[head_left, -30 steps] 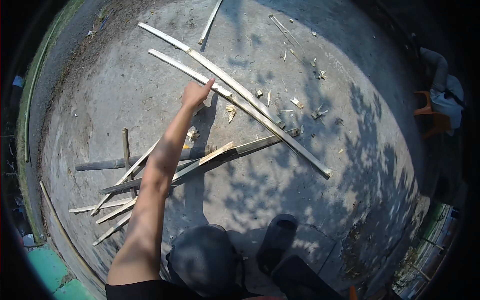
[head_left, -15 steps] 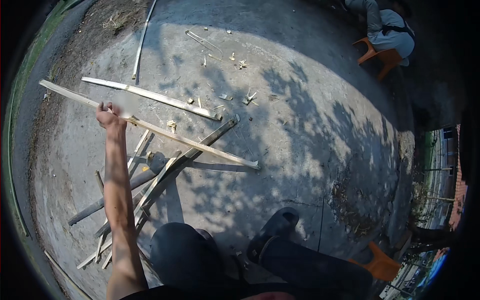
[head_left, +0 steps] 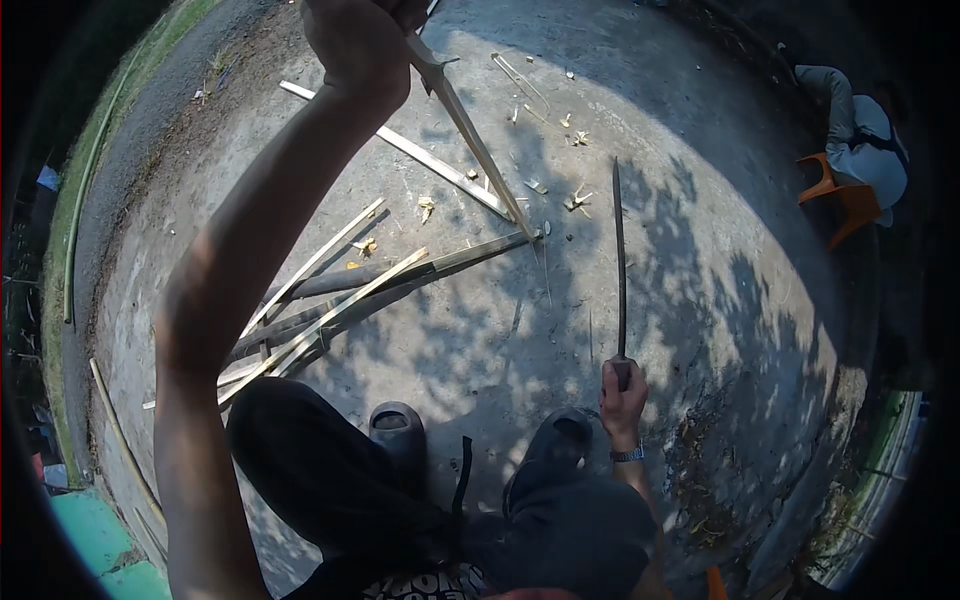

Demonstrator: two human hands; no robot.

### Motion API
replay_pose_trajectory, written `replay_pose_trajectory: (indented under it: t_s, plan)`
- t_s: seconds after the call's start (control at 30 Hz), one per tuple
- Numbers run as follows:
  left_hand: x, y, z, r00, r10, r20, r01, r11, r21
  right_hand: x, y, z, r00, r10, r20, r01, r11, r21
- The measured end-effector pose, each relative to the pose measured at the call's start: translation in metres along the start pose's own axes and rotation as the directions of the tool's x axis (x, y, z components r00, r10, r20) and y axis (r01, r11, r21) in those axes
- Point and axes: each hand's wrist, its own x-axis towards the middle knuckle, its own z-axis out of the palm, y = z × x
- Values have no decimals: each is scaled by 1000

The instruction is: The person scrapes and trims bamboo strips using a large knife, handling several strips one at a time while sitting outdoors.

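My left hand (head_left: 365,40) is raised at the top edge, partly cut off, closed around a long pale bamboo strip (head_left: 468,125). The strip slants down to the right, and its lower end meets the end of a dark bamboo length (head_left: 480,251) on the ground; whether they touch I cannot tell. My right hand (head_left: 622,402) grips the handle of a machete (head_left: 620,260), its long, narrow dark blade pointing away from me. A watch circles that wrist. Another pale strip (head_left: 440,170) lies beyond the held one.
Several bamboo strips and poles (head_left: 325,283) lie crossed in a pile beside my left knee. Small split scraps (head_left: 577,198) are scattered over the concrete ground (head_left: 470,350). A person (head_left: 865,150) sits on an orange stool (head_left: 848,200) at the far right.
My left hand has risen toward the top edge, tilting the bamboo strip steeply with its lower end near the dark length. My right hand has come into view with the machete.
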Motion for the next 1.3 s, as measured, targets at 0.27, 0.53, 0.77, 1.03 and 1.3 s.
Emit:
replay_pose_trajectory:
  t_s: [0.27, 0.53, 0.77, 1.03, 1.3]
  plan:
    - [-18, 43, 32, 997, 66, -51, -41, 918, 395, -7, 14, 89, 983, 91, 158, -133, 950, 281]
    - [-69, 26, 31, 945, 292, -147, -149, 785, 602, -43, 43, 77, 931, 288, 225, -348, 888, 302]
    - [-15, 39, -15, 890, 409, -201, -195, 741, 642, -56, 67, 66, 956, 228, 184, -260, 951, 170]
    - [-34, 41, 19, 890, 429, -152, -254, 746, 616, -64, 66, 87, 976, 170, 133, -185, 977, 107]
    - [-81, 15, 78, 819, 511, -260, -315, 779, 542, -34, 16, 90, 981, 35, 190, -48, 997, 63]
